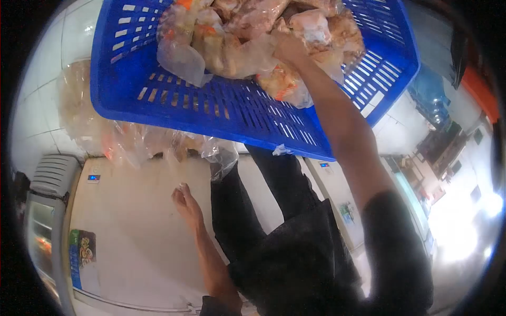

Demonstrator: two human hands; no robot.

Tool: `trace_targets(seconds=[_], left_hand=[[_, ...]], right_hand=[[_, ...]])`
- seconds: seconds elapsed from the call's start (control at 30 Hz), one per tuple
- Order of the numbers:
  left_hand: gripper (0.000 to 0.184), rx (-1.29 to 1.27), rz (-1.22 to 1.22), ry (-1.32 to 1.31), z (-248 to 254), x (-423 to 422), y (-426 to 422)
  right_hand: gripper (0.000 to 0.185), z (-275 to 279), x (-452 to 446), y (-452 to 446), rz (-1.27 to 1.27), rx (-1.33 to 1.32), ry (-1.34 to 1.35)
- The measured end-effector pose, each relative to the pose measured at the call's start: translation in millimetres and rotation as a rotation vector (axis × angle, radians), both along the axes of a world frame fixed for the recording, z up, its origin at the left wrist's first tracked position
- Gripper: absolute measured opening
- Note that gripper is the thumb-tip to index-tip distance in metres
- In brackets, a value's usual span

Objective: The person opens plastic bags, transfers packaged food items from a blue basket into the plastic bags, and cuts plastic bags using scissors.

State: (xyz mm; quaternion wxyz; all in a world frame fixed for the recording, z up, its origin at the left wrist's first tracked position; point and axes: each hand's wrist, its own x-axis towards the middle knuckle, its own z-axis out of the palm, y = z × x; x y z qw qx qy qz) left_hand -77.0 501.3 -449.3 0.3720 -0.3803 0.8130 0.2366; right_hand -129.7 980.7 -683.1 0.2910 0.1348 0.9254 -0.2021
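Observation:
A large blue slatted basket (174,117) fills the top of the view. Clear plastic bags of what looks like raw meat (253,21) are heaped in it, some with orange-red patches. My right hand (290,47) reaches over the near rim and is closed on a bag in the heap; its fingertips are hidden there. Below and left of the basket, my left hand (188,204) is raised with its fingers curled together. A small whitish bit shows at its fingertips, too small to name. More clear plastic bags (126,139) lie beneath the basket's left side, just above my left hand.
White freezer fronts (142,226) with small blue displays stand below the basket. A grey cabinet (50,179) with a glass front is at far left. On the right are a blue translucent water bottle (435,105), a red-orange object (479,92) and a bright opening.

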Motion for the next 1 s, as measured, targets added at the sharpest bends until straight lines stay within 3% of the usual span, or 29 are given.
trace_targets(seconds=[0.07, 0.13, 0.23, 0.3, 0.37, 0.43, 0.53, 0.57, 0.63, 0.7, 0.8, 0.9, 1.0], left_hand=[[0.061, -0.065, -0.095, 0.041, -7.3, 10.0, -7.6], [0.064, -0.127, -0.085, 0.107, -5.6, 9.2, -10.0], [0.066, -0.182, 0.013, 0.231, 8.0, 5.8, -4.5], [0.068, -0.205, 0.015, 0.337, 10.9, 11.9, -7.6], [0.066, -0.198, 0.002, 0.351, 24.0, 4.5, 3.5], [0.065, -0.143, 0.015, 0.396, 37.3, -8.3, 20.8], [0.064, -0.015, 0.039, 0.491, 53.3, -27.8, 58.2], [0.064, 0.01, 0.015, 0.517, 56.3, -34.3, 69.2], [0.064, 0.057, -0.009, 0.569, 61.3, -48.1, 83.9], [0.064, 0.097, -0.011, 0.61, 65.7, -56.8, 88.0], [0.07, 0.052, 0.135, 0.621, 55.7, -68.4, 76.4], [0.082, -0.052, 0.141, 0.61, 46.4, -93.6, 56.0], [0.095, -0.034, 0.006, 0.716, -1.2, -103.3, 7.3]], right_hand=[[0.064, 16.5, -15.1, 5.9, -0.078, -0.076, -0.149], [0.059, 81.0, -36.8, -16.4, -0.173, -0.162, -0.22], [0.052, 98.4, -7.7, -36.5, 0.049, 0.053, -0.071], [0.044, 147.6, 10.3, -49.2, -0.201, -0.12, 0.235], [0.04, 194.7, 27.1, -41.0, -0.376, -0.139, 0.346], [0.039, 244.6, 38.9, -35.4, -0.988, -0.444, 0.226], [0.047, 305.5, 48.7, -12.7, -1.275, -0.524, 0.262], [0.05, 318.1, 56.9, -3.5, -1.139, -0.435, 0.259], [0.054, 342.4, 61.1, 0.9, -1.161, -0.442, 0.271], [0.056, 376.3, 48.0, -11.6, -1.48, -0.636, 0.286], [0.056, 399.4, 36.7, -27.5, -1.493, -0.808, 0.264], [0.053, 415.7, 30.8, -51.6, -1.42, -0.587, 0.229], [0.055, 424.1, 21.8, -76.5, -1.362, -0.611, 0.135]])
